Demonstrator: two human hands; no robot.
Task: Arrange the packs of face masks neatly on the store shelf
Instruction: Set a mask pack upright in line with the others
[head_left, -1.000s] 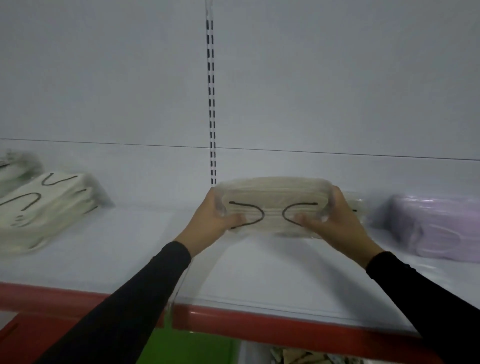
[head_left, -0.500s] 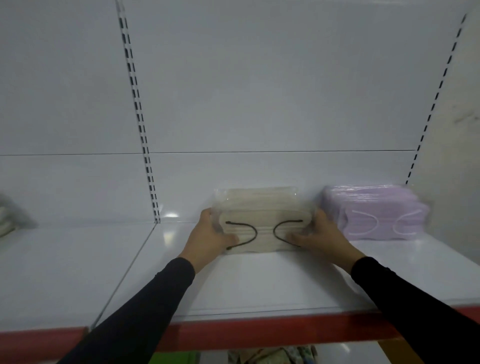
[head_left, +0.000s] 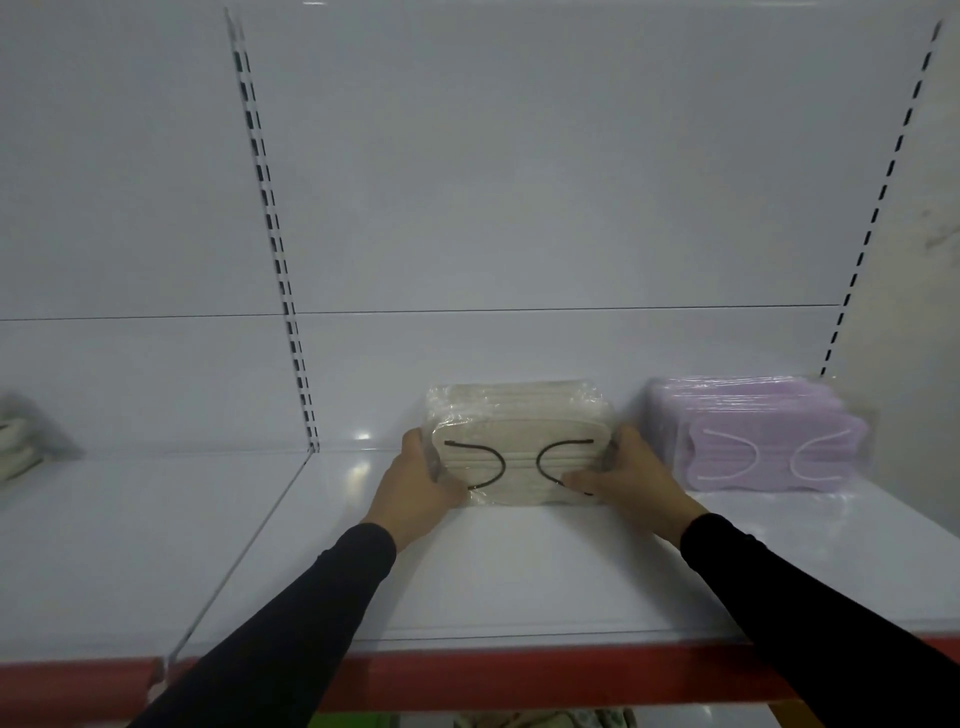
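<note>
Your left hand (head_left: 415, 486) and right hand (head_left: 631, 480) each keep a grip on one end of the beige mask pack (head_left: 519, 441), which sits on the white shelf (head_left: 519, 571) near the back panel, just beside the purple mask pack (head_left: 753, 436).

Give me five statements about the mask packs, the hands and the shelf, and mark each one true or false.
1. Both hands grip the beige mask pack, the left hand at its left end and the right hand at its right end. True.
2. The beige pack lies on top of the purple mask pack. False: it is on the shelf, left of the purple pack.
3. The beige pack's ear loops are dark. True.
4. The purple pack has black ear loops. False: they are white.
5. The shelf's front edge is blue. False: it is red.
</note>
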